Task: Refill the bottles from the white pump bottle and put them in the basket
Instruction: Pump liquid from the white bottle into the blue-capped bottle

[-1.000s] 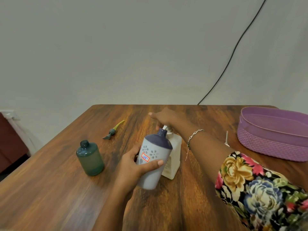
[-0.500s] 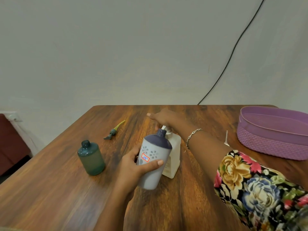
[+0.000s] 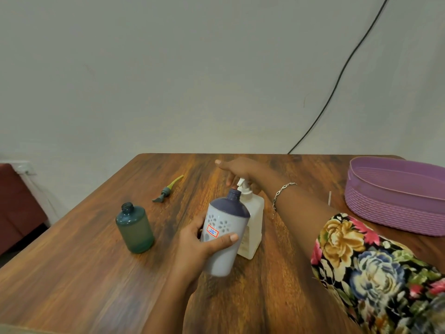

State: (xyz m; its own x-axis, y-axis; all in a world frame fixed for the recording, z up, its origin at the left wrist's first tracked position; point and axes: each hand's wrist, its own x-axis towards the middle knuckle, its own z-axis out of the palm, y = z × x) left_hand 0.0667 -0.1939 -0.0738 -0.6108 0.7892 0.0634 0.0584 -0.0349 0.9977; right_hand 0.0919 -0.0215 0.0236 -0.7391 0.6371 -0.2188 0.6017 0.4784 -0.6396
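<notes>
My left hand (image 3: 199, 244) grips a grey bottle with a dark blue top (image 3: 225, 233) and holds it tilted, its open neck right under the nozzle of the white pump bottle (image 3: 251, 218). My right hand (image 3: 240, 171) rests on top of the pump head with the fingers stretched out. The white pump bottle stands on the wooden table (image 3: 84, 273), partly hidden behind the grey bottle. A teal bottle (image 3: 134, 229) stands uncapped to the left. The purple basket (image 3: 395, 201) sits at the right edge.
A teal and yellow pump top (image 3: 167, 189) lies loose on the table behind the teal bottle. A thin white tube (image 3: 330, 197) lies just left of the basket. A black cable (image 3: 337, 75) runs down the wall behind the table.
The pump head under my right hand has come up a little. The grey bottle in my left hand stays at the nozzle.
</notes>
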